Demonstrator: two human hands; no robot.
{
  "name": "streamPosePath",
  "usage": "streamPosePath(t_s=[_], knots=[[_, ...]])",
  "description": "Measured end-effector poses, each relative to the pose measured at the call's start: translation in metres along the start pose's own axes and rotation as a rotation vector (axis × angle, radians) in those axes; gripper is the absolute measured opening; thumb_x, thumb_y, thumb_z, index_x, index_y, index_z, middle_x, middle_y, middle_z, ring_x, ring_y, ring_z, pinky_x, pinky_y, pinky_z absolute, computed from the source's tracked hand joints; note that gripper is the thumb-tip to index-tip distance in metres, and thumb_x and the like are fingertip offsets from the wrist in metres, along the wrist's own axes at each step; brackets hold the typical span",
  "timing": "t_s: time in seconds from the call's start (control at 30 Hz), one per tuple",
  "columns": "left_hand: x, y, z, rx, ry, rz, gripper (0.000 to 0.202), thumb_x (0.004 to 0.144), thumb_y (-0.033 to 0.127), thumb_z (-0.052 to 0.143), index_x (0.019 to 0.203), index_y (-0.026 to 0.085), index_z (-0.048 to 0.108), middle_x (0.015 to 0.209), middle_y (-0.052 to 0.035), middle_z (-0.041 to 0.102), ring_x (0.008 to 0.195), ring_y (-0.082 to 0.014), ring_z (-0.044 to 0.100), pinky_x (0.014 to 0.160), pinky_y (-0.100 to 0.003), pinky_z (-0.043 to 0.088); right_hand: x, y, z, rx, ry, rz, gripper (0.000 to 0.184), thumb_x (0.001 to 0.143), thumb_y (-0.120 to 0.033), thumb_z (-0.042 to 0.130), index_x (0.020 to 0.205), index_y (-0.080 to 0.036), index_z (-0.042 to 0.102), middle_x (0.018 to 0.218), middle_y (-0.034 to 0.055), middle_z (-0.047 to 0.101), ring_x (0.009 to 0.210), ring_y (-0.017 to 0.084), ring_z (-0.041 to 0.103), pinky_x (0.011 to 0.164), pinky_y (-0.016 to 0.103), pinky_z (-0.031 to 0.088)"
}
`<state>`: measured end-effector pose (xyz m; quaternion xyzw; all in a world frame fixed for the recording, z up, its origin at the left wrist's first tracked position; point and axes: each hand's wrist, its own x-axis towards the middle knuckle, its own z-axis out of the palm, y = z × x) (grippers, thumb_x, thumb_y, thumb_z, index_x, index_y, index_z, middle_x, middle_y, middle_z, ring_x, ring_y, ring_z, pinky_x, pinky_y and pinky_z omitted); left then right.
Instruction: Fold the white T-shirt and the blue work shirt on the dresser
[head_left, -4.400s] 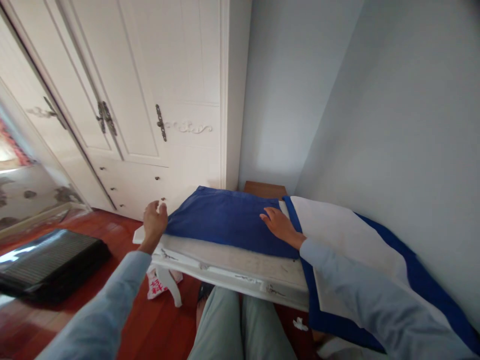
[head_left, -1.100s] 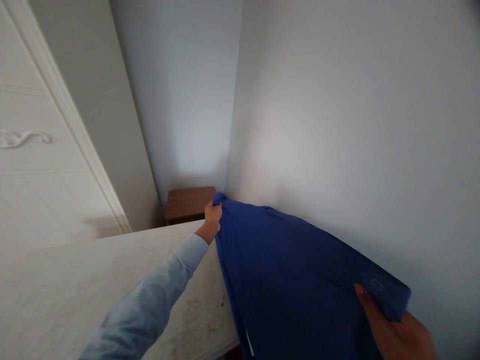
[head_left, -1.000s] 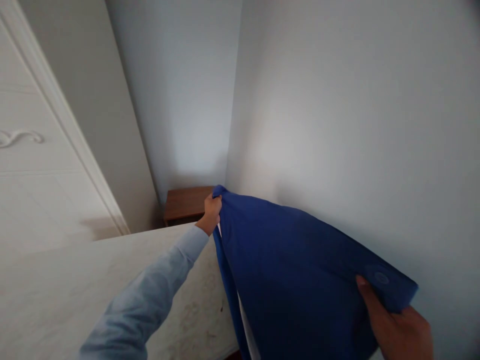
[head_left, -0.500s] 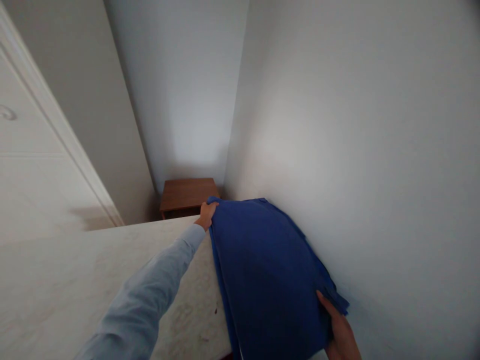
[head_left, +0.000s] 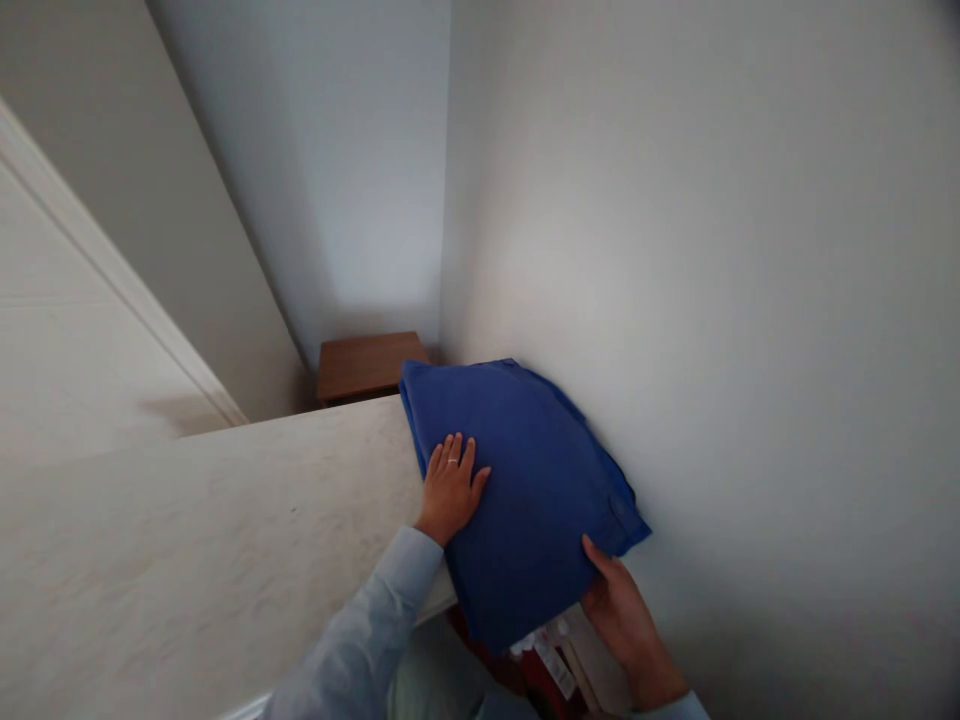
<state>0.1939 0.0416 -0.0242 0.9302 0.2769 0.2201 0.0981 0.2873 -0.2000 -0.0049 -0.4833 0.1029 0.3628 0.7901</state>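
Note:
A folded blue cloth, several layers thick, lies over the right end of a pale, faintly patterned surface that looks like a mattress. My left hand rests flat on the cloth near its left edge, fingers stretched and slightly apart, a ring on one of them. At the cloth's near right edge my right hand grips it, thumb on top and the other fingers hidden underneath. The lowest corner of the cloth hangs past the surface's near edge.
A white wall rises close along the right side. Beyond the far edge stands a low brown wooden table in the corner. A white door or panel is at the left. Red and white items show below the cloth.
My left hand has let go of the far left corner and moved nearer, onto the cloth's top. My right hand still holds the edge. The view has shifted slightly.

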Motion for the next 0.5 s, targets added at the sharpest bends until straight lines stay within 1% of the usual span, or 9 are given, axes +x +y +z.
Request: streamPosePath(t_s=[0.07,0.13,0.17,0.23,0.3,0.37,0.43,0.47,0.5], knots=[[-0.01,-0.002,0.001,-0.015,-0.001,-0.01,0.061,0.102,0.048,0.04,0.146,0.008,0.05,0.154,-0.0215,0.043,0.147,-0.034,0.035,0.122,-0.053,0.027,-0.001,0.006,-0.008,-0.034,0.039,-0.056,0.062,0.058,-0.033,0.095,0.111,-0.017,0.068,0.104,0.0066,0.077,0.091,0.025,0.074,0.081,0.038,0.063],[-0.025,-0.004,-0.002,-0.069,0.008,-0.055,0.063,0.101,0.049,0.04,0.146,0.006,0.05,0.155,-0.0215,0.041,0.148,-0.0344,0.032,0.122,-0.055,0.026,-0.002,0.01,-0.021,-0.043,0.127,-0.097,0.055,0.048,-0.032,0.097,0.092,-0.018,0.068,0.088,0.0024,0.077,0.076,0.021,0.073,0.069,0.033,0.062],[-0.035,-0.004,-0.004,-0.11,0.018,-0.095,0.065,0.101,0.051,0.04,0.146,0.005,0.049,0.156,-0.0223,0.039,0.148,-0.0349,0.031,0.122,-0.056,0.026,-0.003,0.011,-0.028,-0.044,0.17,-0.112,0.054,0.044,-0.032,0.098,0.086,-0.019,0.066,0.082,0.0006,0.076,0.072,0.019,0.071,0.065,0.03,0.061],[-0.062,0.0,-0.011,-0.219,0.05,-0.198,0.07,0.1,0.055,0.039,0.145,0.002,0.048,0.155,-0.0242,0.039,0.148,-0.0351,0.033,0.121,-0.056,0.029,-0.006,0.008,-0.04,-0.052,0.243,-0.162,0.055,0.039,-0.033,0.097,0.082,-0.02,0.065,0.081,-0.0008,0.075,0.072,0.018,0.07,0.062,0.027,0.059],[-0.098,0.009,-0.024,-0.35,0.07,-0.291,0.073,0.099,0.06,0.038,0.146,0.004,0.047,0.152,-0.0231,0.045,0.144,-0.033,0.041,0.118,-0.055,0.035,-0.011,0.002,-0.047,-0.078,0.29,-0.242,0.055,0.042,-0.035,0.095,0.086,-0.02,0.067,0.086,-0.0007,0.075,0.078,0.016,0.07,0.063,0.024,0.057],[-0.142,0.022,-0.043,-0.47,0.044,-0.347,0.068,0.098,0.061,0.041,0.146,0.013,0.049,0.147,-0.0168,0.054,0.138,-0.0297,0.049,0.115,-0.052,0.041,-0.019,-0.007,-0.046,-0.114,0.314,-0.334,0.051,0.048,-0.036,0.093,0.09,-0.021,0.068,0.087,-0.0016,0.073,0.079,0.014,0.068,0.064,0.022,0.055],[-0.188,0.036,-0.067,-0.555,-0.033,-0.351,0.059,0.098,0.059,0.045,0.143,0.022,0.053,0.142,-0.0102,0.059,0.133,-0.0267,0.055,0.11,-0.047,0.049,-0.027,-0.015,-0.038,-0.155,0.297,-0.435,0.046,0.055,-0.036,0.091,0.093,-0.022,0.068,0.088,-0.0022,0.072,0.077,0.012,0.066,0.065,0.022,0.053],[-0.211,0.042,-0.08,-0.571,-0.051,-0.356,0.054,0.096,0.059,0.048,0.14,0.028,0.057,0.138,-0.0071,0.063,0.128,-0.0258,0.059,0.105,-0.045,0.053,-0.031,-0.019,-0.032,-0.174,0.275,-0.489,0.044,0.059,-0.036,0.09,0.094,-0.022,0.068,0.089,-0.0021,0.071,0.076,0.011,0.065,0.065,0.022,0.052],[-0.232,0.047,-0.092,-0.574,-0.056,-0.371,0.051,0.095,0.059,0.051,0.136,0.03,0.059,0.134,-0.0059,0.065,0.123,-0.0254,0.062,0.102,-0.043,0.055,-0.036,-0.023,-0.024,-0.195,0.245,-0.547,0.04,0.062,-0.036,0.088,0.094,-0.022,0.069,0.089,-0.0016,0.071,0.075,0.011,0.064,0.065,0.023,0.051]])
